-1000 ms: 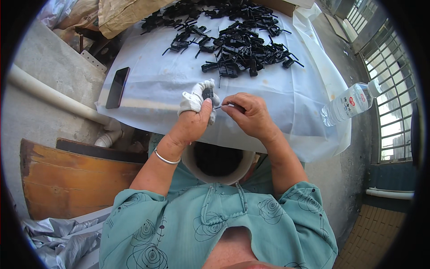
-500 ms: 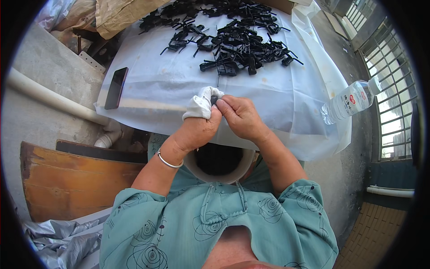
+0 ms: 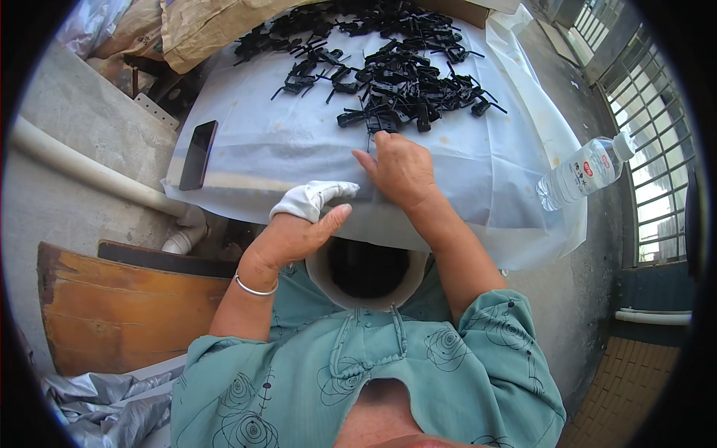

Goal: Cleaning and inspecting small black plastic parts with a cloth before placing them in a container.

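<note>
My left hand (image 3: 310,214), its fingers covered by a white glove (image 3: 306,200) and its thumb bare, hovers over the table's near edge. Thumb and fingers are apart, with nothing visible between them. My bare right hand (image 3: 403,168) reaches forward to the near edge of a heap of small black plastic parts (image 3: 403,89) with thin protruding strips. Its fingertips meet the closest part, while the thumb stays apart from them. Below the hands, between my knees, stands a pale bucket (image 3: 323,287) with dark contents that I cannot make out.
Whitish plastic sheeting (image 3: 261,149) covers the table. A dark phone (image 3: 198,155) lies at the left and a clear water bottle (image 3: 582,175) at the right. Brown paper (image 3: 205,33) and a cardboard box (image 3: 459,9) border the far side. A curved wooden board (image 3: 134,310) stands lower left.
My hands, together over the near edge before with a small dark piece between them, have parted. The left has drawn back leftward and opened; the right has moved forward to the heap.
</note>
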Motion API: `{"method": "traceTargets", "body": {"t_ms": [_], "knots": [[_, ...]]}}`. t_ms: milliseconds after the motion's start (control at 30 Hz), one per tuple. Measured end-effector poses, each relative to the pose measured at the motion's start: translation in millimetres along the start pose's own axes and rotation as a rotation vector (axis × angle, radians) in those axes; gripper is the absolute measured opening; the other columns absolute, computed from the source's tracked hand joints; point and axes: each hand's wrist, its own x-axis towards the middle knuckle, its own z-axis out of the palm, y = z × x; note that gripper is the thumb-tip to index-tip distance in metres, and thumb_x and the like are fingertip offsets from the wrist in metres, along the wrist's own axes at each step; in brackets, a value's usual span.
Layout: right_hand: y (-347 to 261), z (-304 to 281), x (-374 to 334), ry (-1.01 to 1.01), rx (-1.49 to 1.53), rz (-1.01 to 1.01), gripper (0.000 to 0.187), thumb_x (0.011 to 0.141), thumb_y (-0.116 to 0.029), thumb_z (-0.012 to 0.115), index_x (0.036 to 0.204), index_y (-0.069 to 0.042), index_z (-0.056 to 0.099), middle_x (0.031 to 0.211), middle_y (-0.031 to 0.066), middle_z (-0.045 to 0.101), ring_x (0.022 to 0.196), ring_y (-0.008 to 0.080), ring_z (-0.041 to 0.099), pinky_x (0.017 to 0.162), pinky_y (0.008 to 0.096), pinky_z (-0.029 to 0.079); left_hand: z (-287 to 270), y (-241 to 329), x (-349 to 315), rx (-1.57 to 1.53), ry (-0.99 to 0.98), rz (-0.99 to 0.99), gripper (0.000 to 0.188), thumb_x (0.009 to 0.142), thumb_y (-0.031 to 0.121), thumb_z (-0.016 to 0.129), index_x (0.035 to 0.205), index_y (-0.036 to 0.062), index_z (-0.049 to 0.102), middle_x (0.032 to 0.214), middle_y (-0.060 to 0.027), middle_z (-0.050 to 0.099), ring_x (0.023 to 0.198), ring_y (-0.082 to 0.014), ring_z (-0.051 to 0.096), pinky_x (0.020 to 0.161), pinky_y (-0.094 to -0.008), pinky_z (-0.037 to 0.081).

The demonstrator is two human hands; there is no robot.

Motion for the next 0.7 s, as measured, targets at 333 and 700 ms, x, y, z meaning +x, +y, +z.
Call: {"method": "traceTargets", "body": {"t_ms": [333, 700], "knots": [[4, -26, -39, 0.002, 0.390, 0.046, 0.012, 0.078, -0.011, 0.057, 0.079, 0.000, 0.054, 0.068, 0.0147, 0.058, 0.062, 0.0322, 0.058, 0.056, 0.0397, 0.046, 35, -34, 28, -1.357, 0.187, -0.597, 0.021, 0.093, 0.014, 0.044, 0.105, 0.0019, 0.056, 0.096, -0.0094, 0.063, 0.075, -0.0130, 0.062, 0.058, -0.0238, 0.048], [-1, -36, -45, 0.223, 0.621, -0.247, 0.016, 0.077, -0.013, 0.068, 0.077, -0.001, 0.057, 0.062, 0.0041, 0.050, 0.050, 0.0106, 0.043, 0.047, 0.0241, 0.036, 41, 12, 41, -0.898, 0.334, -0.320, 0.023, 0.091, 0.011, 0.051, 0.110, -0.0009, 0.051, 0.081, -0.0014, 0.057, 0.066, -0.0046, 0.051, 0.052, -0.0186, 0.043]]}}
